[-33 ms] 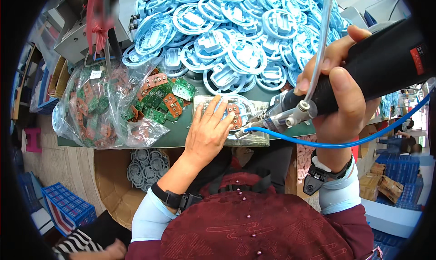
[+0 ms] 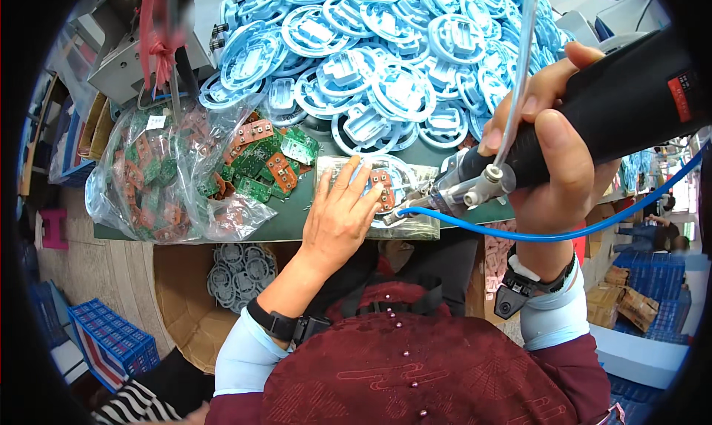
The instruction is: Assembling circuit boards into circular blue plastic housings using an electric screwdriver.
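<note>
My left hand (image 2: pixel 337 213) lies flat with fingers stretched over a round light-blue plastic part (image 2: pixel 404 174), beside a small orange circuit board (image 2: pixel 383 188) set in it. In my right hand (image 2: pixel 560 154) is a black power screwdriver (image 2: pixel 627 91), tilted, its metal and clear nose (image 2: pixel 437 196) down at the board's right side. A clear hose (image 2: pixel 523 61) and a blue hose (image 2: pixel 504 236) run to the tool. The exact contact of its tip is hard to make out. Beneath the part is a clear-wrapped flat block (image 2: pixel 415 228).
A big heap of light-blue round parts (image 2: pixel 315 28) fills the far side of the table. Clear bags (image 2: pixel 170 180) of green and orange boards lie left, loose boards (image 2: pixel 259 158) beside them. Below the edge stands a cardboard box (image 2: pixel 174 291) with round parts; a striped sleeve (image 2: pixel 133 403) shows lower left.
The other person's hand at the lower left has dropped toward the lower edge, and the striped sleeve has shifted. My hands and the screwdriver have hardly moved.
</note>
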Demonstrator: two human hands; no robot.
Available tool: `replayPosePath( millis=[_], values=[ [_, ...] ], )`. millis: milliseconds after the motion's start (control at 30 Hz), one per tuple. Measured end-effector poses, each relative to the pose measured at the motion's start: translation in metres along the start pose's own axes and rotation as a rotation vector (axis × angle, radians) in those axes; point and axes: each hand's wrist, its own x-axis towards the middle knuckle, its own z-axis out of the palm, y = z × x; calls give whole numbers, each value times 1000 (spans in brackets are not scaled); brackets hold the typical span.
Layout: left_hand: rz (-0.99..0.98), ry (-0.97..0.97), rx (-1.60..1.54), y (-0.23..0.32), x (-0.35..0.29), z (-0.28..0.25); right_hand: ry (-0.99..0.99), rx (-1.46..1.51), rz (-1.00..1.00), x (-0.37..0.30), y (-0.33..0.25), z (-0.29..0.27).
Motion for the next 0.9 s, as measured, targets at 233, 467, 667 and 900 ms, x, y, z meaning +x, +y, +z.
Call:
replayPosePath(
  millis=[233,467,667,900],
  values=[
    [-11,-17,-1,0,0,-1,-53,-85,-72,-1,16,-17],
    [20,-2,-7,4,4,-2,47,1,-54,-2,23,-12],
    [6,31,15,3,-2,-3,7,-66,-34,6,5,-14],
    [23,47,-48,0,0,-4,101,-101,-186,32,-27,-40]
  ],
)
